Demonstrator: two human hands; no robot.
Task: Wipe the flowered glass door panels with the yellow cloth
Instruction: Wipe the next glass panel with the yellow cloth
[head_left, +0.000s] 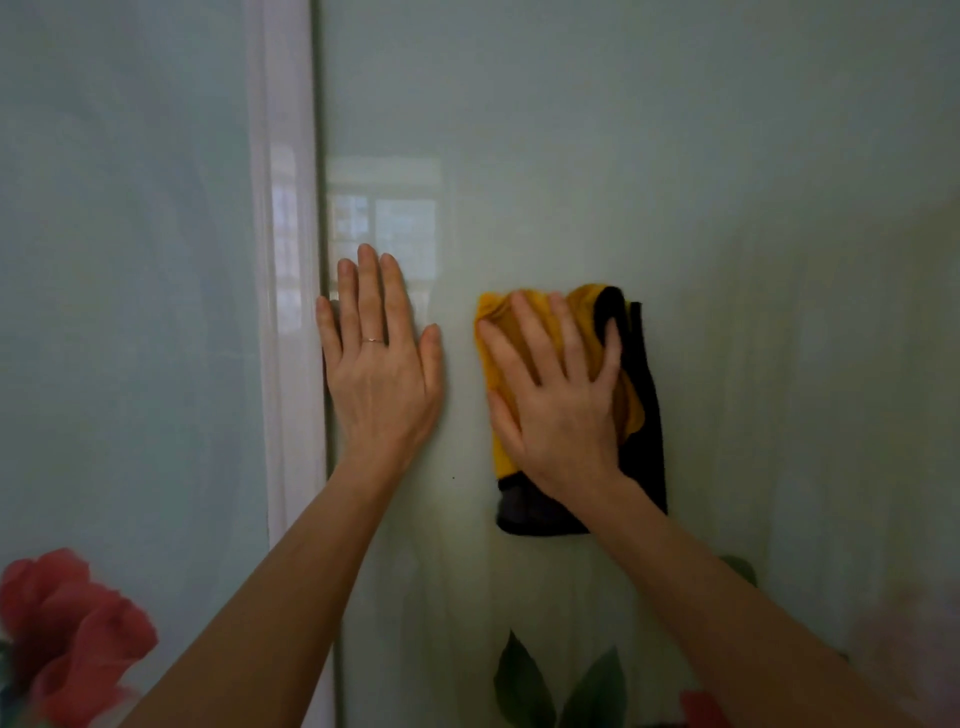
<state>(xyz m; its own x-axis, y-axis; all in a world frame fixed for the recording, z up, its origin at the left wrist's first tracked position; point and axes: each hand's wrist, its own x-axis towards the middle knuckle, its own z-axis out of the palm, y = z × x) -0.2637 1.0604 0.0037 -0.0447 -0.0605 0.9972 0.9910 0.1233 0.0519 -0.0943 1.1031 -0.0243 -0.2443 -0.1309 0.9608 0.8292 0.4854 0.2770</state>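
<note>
The yellow cloth (503, 441), folded with a dark backing showing along its right and lower edges, is pressed flat against the right glass door panel (675, 156) at centre right of the frame. It is held there by the right hand (556, 400), whose fingers (569, 332) are spread and laid straight over it. The left hand (382, 374) is laid flat on the same panel just beside the white frame strip (285, 312), fingers straight and close together. The cloth is judged soft, light and limp, best governed by palm pressure across its middle. The glass is smooth, glossy and stiff, probably slippery. A red flower (67, 639) and green leaves (561, 686) are printed low in the frame.
</note>
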